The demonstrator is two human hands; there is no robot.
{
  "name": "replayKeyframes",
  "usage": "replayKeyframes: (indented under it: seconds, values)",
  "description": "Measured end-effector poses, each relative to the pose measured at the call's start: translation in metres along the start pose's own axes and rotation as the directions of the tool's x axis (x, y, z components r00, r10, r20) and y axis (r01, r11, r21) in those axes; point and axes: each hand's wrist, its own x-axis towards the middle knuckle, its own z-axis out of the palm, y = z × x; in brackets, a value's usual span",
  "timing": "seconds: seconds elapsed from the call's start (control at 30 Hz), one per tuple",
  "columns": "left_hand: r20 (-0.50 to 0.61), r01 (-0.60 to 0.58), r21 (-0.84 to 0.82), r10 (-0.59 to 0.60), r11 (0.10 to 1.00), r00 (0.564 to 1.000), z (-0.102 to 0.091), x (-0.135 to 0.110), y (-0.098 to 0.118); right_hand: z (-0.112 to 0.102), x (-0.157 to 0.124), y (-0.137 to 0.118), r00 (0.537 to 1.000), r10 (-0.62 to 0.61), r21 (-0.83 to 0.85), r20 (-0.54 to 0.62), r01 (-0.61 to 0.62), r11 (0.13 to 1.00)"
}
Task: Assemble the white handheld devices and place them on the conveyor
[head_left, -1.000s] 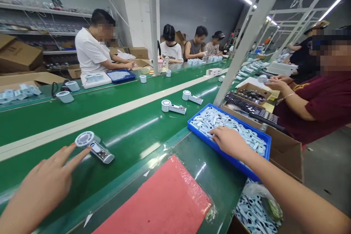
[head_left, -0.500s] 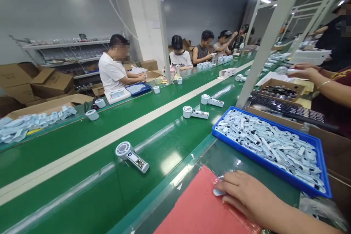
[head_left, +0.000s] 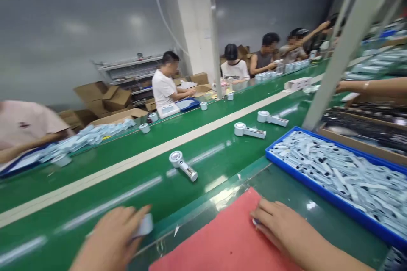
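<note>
Low on the left, my left hand (head_left: 110,237) is closed around a pale handheld device (head_left: 145,225) above the green belt; motion blur and my fingers hide most of it. My right hand (head_left: 280,224) rests at the right edge of a red mat (head_left: 219,237), its fingers pinched on a small pale plastic piece (head_left: 255,222), mostly covered. On the belt beyond lies a white device (head_left: 182,165) with a round head and a handle showing a circuit board. Two similar devices lie farther along, a nearer one (head_left: 249,130) and a farther one (head_left: 272,118).
A blue tray (head_left: 305,182) heaped with pale plastic covers stands at right, beside a slanted metal post (head_left: 341,51). The green belt (head_left: 133,169) carries a cream centre strip. Several co-workers sit across it; another person's arm (head_left: 375,86) reaches in from the right.
My left hand has come into view with a pale device in it. The view has swung left. My right hand stays at the mat, and its pale piece now shows less.
</note>
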Motion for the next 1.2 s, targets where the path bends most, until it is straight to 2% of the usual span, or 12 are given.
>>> replayKeyframes:
  seconds: [0.1,0.17,0.23,0.27,0.37,0.43,0.5,0.6,0.77,0.9,1.03,1.2]
  values:
    - [0.068,-0.16,0.034,0.158,0.987,0.985,0.001,0.021,0.101,0.007,-0.004,-0.007,0.99,0.041,0.377,-0.135,0.013,0.926]
    - [0.079,-0.223,0.015,0.221,0.975,0.972,0.006,0.042,0.16,0.009,-0.01,-0.007,0.98,0.111,0.518,-0.168,-0.009,0.855]
    - [0.097,-0.237,-0.025,0.238,0.971,0.966,0.01,0.055,0.197,0.01,-0.019,-0.002,0.976,0.144,0.513,-0.164,-0.04,0.858]
    - [0.116,-0.23,-0.052,0.234,0.972,0.965,0.011,0.056,0.205,0.008,-0.023,0.002,0.978,0.141,0.47,-0.156,-0.052,0.881]
    - [0.189,-0.147,-0.138,0.172,0.98,0.967,0.012,0.048,0.197,0.0,-0.035,0.011,0.979,0.141,0.377,-0.15,-0.076,0.923]
    - [0.229,-0.049,-0.203,0.097,0.978,0.969,0.013,0.037,0.18,-0.008,-0.036,0.008,0.973,0.171,0.436,-0.155,-0.087,0.896]
    - [0.252,0.024,-0.304,0.057,0.952,0.966,0.015,0.027,0.168,-0.013,-0.03,-0.004,0.97,0.159,0.531,-0.181,-0.039,0.846]
    - [0.229,0.064,-0.455,0.047,0.888,0.972,0.02,0.018,0.162,-0.013,-0.014,-0.033,0.973,0.028,0.574,-0.23,0.113,0.811]
    - [0.139,0.071,-0.63,0.022,0.774,0.99,0.021,0.014,0.166,0.003,0.003,-0.065,0.964,-0.165,0.427,-0.207,0.241,0.872]
    - [0.104,0.082,-0.709,-0.011,0.7,0.995,0.019,0.013,0.167,0.003,0.0,-0.066,0.973,-0.178,0.411,-0.15,0.225,0.883]
    - [0.165,0.185,-0.73,-0.092,0.658,0.982,0.02,0.013,0.168,0.001,-0.001,-0.065,0.982,-0.138,0.476,-0.13,0.184,0.86]
    - [0.166,0.184,-0.72,-0.093,0.669,0.982,0.017,0.014,0.172,0.009,0.005,-0.059,0.996,-0.047,0.689,-0.071,0.083,0.72]
